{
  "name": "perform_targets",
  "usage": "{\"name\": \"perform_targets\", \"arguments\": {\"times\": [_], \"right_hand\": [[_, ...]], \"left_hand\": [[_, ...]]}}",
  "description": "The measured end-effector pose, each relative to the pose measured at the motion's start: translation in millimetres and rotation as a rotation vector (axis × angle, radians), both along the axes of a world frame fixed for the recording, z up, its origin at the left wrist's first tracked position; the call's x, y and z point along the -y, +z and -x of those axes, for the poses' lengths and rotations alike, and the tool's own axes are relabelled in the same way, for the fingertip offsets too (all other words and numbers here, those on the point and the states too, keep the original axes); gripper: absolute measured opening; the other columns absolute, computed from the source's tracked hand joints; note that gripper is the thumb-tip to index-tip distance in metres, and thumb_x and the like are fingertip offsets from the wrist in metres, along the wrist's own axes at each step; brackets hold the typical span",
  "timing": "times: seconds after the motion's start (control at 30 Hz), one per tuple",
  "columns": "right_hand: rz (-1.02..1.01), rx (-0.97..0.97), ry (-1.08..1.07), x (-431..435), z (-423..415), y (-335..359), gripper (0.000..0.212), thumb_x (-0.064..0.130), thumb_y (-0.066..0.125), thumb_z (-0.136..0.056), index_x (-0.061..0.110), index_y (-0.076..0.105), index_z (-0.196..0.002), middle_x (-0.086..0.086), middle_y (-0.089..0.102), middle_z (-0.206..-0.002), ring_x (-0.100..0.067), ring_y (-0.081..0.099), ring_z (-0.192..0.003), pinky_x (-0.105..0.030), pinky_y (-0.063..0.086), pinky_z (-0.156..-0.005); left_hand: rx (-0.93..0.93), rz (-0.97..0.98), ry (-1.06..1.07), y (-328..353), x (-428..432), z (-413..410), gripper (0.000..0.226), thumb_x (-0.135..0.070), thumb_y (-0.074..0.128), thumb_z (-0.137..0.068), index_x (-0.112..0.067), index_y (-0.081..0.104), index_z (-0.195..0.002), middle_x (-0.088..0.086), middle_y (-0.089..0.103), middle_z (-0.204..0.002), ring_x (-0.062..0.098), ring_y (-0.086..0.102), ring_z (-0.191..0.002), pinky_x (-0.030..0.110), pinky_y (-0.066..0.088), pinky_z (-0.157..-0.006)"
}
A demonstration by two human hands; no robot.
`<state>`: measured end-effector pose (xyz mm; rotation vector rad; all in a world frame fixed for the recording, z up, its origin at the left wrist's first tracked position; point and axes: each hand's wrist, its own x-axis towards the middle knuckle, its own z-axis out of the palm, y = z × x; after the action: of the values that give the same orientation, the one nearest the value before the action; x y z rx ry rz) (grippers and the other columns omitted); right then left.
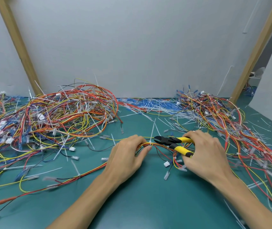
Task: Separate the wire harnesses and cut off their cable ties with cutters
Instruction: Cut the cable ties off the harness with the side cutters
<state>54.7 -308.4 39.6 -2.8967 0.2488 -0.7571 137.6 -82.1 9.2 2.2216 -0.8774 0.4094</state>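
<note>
Two palm-down grips: left hand (128,157) tight on harness (160,145); right hand (205,152) round cutters (168,140)

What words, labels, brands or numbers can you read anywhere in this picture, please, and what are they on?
None can be read.
The cutters in the right hand show no legible brand; the white connector below them and the wire harness in the left hand bear no visible marking.
</note>
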Motion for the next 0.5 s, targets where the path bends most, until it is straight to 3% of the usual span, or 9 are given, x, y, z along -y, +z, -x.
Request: {"name": "perform_targets", "arguments": {"times": [0.13,0.33,0.5], "right_hand": [[0.003,-0.006,0.008,-4.8,1.3,-0.1,0.036,0.032,0.081,-0.069,0.025,0.066,-0.100,0.006,0.063,-0.091,-0.028,0.056,-0.088,-0.041,0.042,-0.079],[-0.011,-0.018,0.040,-7.7,2.9,0.7,0.030,0.031,0.078,-0.069,0.030,0.062,-0.094,0.013,0.054,-0.081,-0.019,0.044,-0.078,-0.033,0.033,-0.071],[0.026,-0.083,0.072,-4.0,4.4,2.8,0.021,0.035,0.074,-0.072,0.030,0.059,-0.087,0.009,0.057,-0.077,-0.023,0.054,-0.082,-0.031,0.031,-0.063]], "left_hand": [[0.032,-0.004,-0.002,2.8,1.1,3.9,0.015,-0.043,0.058,-0.098,-0.029,0.062,-0.093,-0.014,0.056,-0.082,0.010,0.054,-0.078,0.034,0.047,-0.067],[0.112,-0.087,0.019,5.8,2.5,7.7,0.017,-0.041,0.055,-0.100,-0.026,0.063,-0.099,-0.008,0.058,-0.090,0.018,0.058,-0.084,0.034,0.043,-0.064],[0.154,-0.153,0.015,6.3,-0.1,8.5,0.022,-0.043,0.052,-0.101,-0.024,0.063,-0.099,-0.006,0.060,-0.091,0.022,0.061,-0.084,0.035,0.043,-0.063]]}}
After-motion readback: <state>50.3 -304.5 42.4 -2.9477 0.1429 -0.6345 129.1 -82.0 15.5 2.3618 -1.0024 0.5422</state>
